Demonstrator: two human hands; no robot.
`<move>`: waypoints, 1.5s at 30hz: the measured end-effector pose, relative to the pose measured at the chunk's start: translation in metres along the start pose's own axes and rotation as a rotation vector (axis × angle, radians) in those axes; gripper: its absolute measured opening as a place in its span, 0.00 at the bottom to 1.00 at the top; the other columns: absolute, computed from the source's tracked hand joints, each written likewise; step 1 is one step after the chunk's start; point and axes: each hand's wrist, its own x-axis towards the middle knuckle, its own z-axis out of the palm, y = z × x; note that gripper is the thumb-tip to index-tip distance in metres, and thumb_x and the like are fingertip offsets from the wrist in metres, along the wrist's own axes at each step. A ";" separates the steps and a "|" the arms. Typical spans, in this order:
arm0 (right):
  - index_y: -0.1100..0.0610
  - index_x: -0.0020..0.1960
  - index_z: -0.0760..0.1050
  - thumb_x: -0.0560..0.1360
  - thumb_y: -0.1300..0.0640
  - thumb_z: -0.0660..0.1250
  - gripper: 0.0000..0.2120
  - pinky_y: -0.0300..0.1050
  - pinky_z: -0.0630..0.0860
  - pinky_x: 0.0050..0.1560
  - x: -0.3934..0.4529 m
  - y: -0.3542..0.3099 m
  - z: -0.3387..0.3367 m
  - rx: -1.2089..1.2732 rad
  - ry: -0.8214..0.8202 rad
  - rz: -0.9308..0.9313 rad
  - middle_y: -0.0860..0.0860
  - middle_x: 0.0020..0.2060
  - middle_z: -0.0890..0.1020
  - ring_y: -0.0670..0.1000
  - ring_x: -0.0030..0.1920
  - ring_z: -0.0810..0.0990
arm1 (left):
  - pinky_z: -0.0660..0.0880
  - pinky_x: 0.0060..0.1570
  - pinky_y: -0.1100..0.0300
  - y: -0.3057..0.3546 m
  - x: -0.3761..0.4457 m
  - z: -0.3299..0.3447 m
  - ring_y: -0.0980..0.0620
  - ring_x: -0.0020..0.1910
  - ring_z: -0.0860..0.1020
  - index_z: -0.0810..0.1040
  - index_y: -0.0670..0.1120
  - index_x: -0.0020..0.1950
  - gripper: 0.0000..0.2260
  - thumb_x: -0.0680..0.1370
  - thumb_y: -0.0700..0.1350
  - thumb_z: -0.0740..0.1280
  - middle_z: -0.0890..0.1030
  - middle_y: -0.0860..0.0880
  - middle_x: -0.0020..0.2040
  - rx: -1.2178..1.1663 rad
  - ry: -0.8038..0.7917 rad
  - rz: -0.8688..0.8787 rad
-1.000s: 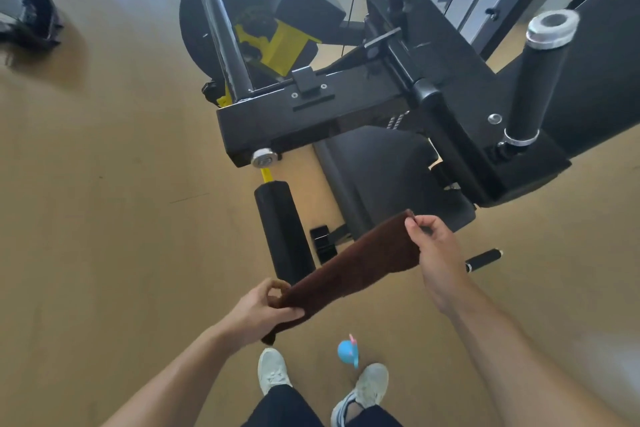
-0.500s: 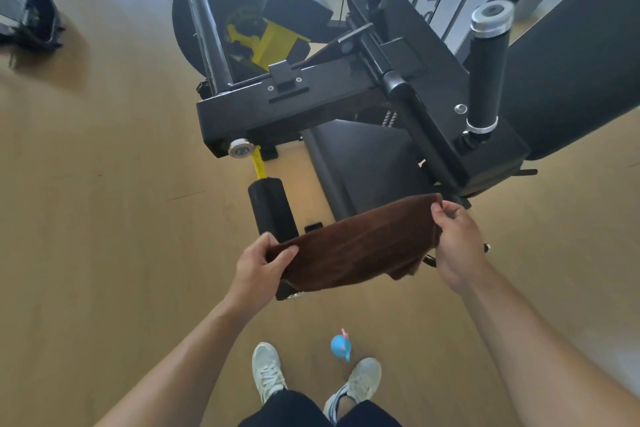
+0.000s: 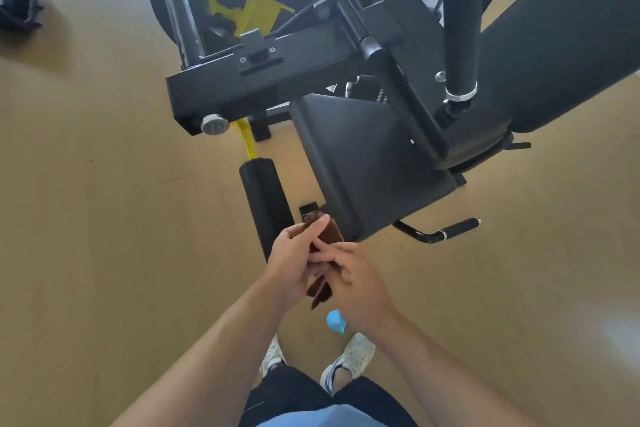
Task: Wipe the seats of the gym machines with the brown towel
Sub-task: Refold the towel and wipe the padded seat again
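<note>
Below the front edge of the black seat (image 3: 367, 163), the brown towel (image 3: 323, 265) is bunched between both hands, clear of the pad. Left hand (image 3: 294, 262) grips it, thumb over the top; right hand (image 3: 353, 282) appears to pinch the lower folds, though its fingers are partly hidden. Risks: a wad this small may skip much of the seat, a loose tail could slip free, and knuckles could strike the lever (image 3: 446, 231) beside the seat.

I note a tan, smooth wooden floor (image 3: 104, 218) carrying the black steel gym machine frame (image 3: 259, 80), a small light-blue rounded object (image 3: 335, 321) just ahead of two white sneakers (image 3: 353, 354), and a dark bag (image 3: 17, 0) far left.
</note>
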 end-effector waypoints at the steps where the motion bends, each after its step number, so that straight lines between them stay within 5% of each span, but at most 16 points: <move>1: 0.45 0.58 0.84 0.83 0.62 0.62 0.17 0.33 0.78 0.56 -0.002 0.000 -0.005 0.095 -0.020 0.035 0.41 0.57 0.81 0.43 0.57 0.81 | 0.81 0.43 0.55 -0.002 0.001 -0.004 0.45 0.50 0.86 0.81 0.41 0.63 0.18 0.76 0.47 0.75 0.85 0.39 0.57 0.035 0.004 0.010; 4: 0.55 0.55 0.83 0.82 0.69 0.60 0.16 0.42 0.82 0.52 -0.001 0.005 -0.022 0.522 0.090 0.286 0.50 0.51 0.87 0.50 0.52 0.87 | 0.83 0.43 0.51 -0.007 0.002 -0.013 0.45 0.48 0.87 0.82 0.42 0.62 0.12 0.80 0.39 0.69 0.87 0.40 0.54 0.097 -0.008 0.018; 7: 0.49 0.61 0.78 0.81 0.70 0.60 0.19 0.43 0.80 0.53 0.005 0.037 -0.032 0.485 0.196 0.474 0.48 0.58 0.85 0.48 0.56 0.84 | 0.83 0.51 0.44 -0.005 -0.005 -0.014 0.41 0.55 0.85 0.81 0.45 0.64 0.11 0.82 0.42 0.66 0.86 0.41 0.55 0.190 -0.116 0.017; 9: 0.43 0.71 0.70 0.79 0.73 0.62 0.31 0.41 0.75 0.56 0.006 0.053 -0.033 0.434 0.047 0.514 0.43 0.66 0.76 0.47 0.65 0.76 | 0.82 0.54 0.44 0.002 -0.014 -0.009 0.40 0.59 0.83 0.81 0.45 0.64 0.12 0.83 0.43 0.65 0.85 0.41 0.58 0.247 -0.239 0.005; 11: 0.45 0.74 0.65 0.74 0.75 0.68 0.37 0.33 0.73 0.51 0.005 0.058 -0.031 0.332 -0.166 0.500 0.42 0.63 0.72 0.48 0.65 0.70 | 0.80 0.60 0.46 0.014 -0.022 -0.003 0.42 0.60 0.83 0.82 0.46 0.63 0.12 0.83 0.43 0.64 0.85 0.41 0.59 0.297 -0.358 0.002; 14: 0.52 0.58 0.76 0.69 0.68 0.78 0.23 0.27 0.75 0.42 0.007 0.057 -0.027 0.259 -0.347 0.449 0.46 0.51 0.81 0.49 0.54 0.79 | 0.78 0.60 0.50 0.031 -0.023 0.000 0.47 0.58 0.83 0.84 0.48 0.62 0.11 0.82 0.43 0.65 0.85 0.43 0.58 0.314 -0.428 0.059; 17: 0.55 0.57 0.81 0.69 0.62 0.80 0.18 0.36 0.81 0.47 0.014 0.061 -0.028 0.354 -0.372 0.528 0.49 0.49 0.88 0.47 0.50 0.86 | 0.78 0.56 0.51 0.042 -0.002 -0.012 0.51 0.54 0.84 0.84 0.51 0.59 0.11 0.83 0.43 0.63 0.86 0.48 0.55 0.262 -0.238 0.151; 20: 0.58 0.60 0.80 0.70 0.58 0.80 0.21 0.50 0.84 0.50 0.025 0.076 -0.041 0.442 -0.343 0.631 0.56 0.50 0.88 0.57 0.50 0.87 | 0.82 0.52 0.50 0.034 0.030 -0.040 0.48 0.56 0.83 0.84 0.52 0.57 0.12 0.84 0.42 0.62 0.87 0.49 0.54 0.283 0.010 0.144; 24: 0.54 0.55 0.80 0.71 0.45 0.78 0.19 0.41 0.81 0.39 0.048 0.084 -0.071 0.133 -0.398 0.659 0.50 0.45 0.88 0.49 0.42 0.88 | 0.83 0.40 0.56 0.000 0.054 -0.058 0.50 0.51 0.83 0.83 0.52 0.58 0.13 0.85 0.40 0.60 0.85 0.46 0.55 0.243 0.127 0.019; 29: 0.49 0.44 0.81 0.68 0.43 0.81 0.14 0.45 0.80 0.40 0.109 0.086 -0.103 -0.226 -0.157 0.438 0.48 0.39 0.85 0.50 0.42 0.84 | 0.84 0.48 0.50 -0.010 0.081 -0.049 0.55 0.48 0.86 0.83 0.57 0.56 0.17 0.85 0.39 0.58 0.87 0.54 0.51 0.113 0.157 0.092; 32: 0.42 0.61 0.79 0.69 0.41 0.79 0.22 0.52 0.77 0.58 0.150 0.082 -0.109 -0.525 -0.063 0.284 0.46 0.57 0.82 0.53 0.62 0.77 | 0.79 0.63 0.46 -0.013 0.105 -0.046 0.51 0.60 0.83 0.78 0.58 0.66 0.17 0.82 0.41 0.66 0.83 0.53 0.63 0.176 0.120 0.077; 35: 0.46 0.80 0.61 0.75 0.33 0.68 0.39 0.56 0.57 0.78 0.184 0.093 -0.087 -0.742 0.019 0.260 0.51 0.79 0.64 0.55 0.79 0.58 | 0.67 0.74 0.48 -0.025 0.131 -0.041 0.50 0.76 0.67 0.59 0.58 0.81 0.32 0.80 0.48 0.69 0.65 0.53 0.79 0.530 0.158 0.024; 39: 0.48 0.83 0.40 0.71 0.21 0.55 0.53 0.62 0.46 0.81 0.199 0.140 -0.007 -0.633 -0.075 0.494 0.53 0.83 0.44 0.57 0.83 0.43 | 0.62 0.75 0.51 -0.046 0.172 -0.016 0.52 0.79 0.62 0.57 0.60 0.81 0.25 0.84 0.53 0.60 0.63 0.55 0.80 0.560 0.066 0.070; 45: 0.50 0.83 0.40 0.81 0.36 0.56 0.40 0.55 0.37 0.77 0.227 0.173 0.030 -0.857 0.207 0.070 0.54 0.84 0.46 0.58 0.83 0.43 | 0.68 0.71 0.57 -0.063 0.231 0.011 0.53 0.74 0.69 0.55 0.66 0.80 0.22 0.85 0.59 0.51 0.66 0.55 0.78 0.330 -0.012 0.029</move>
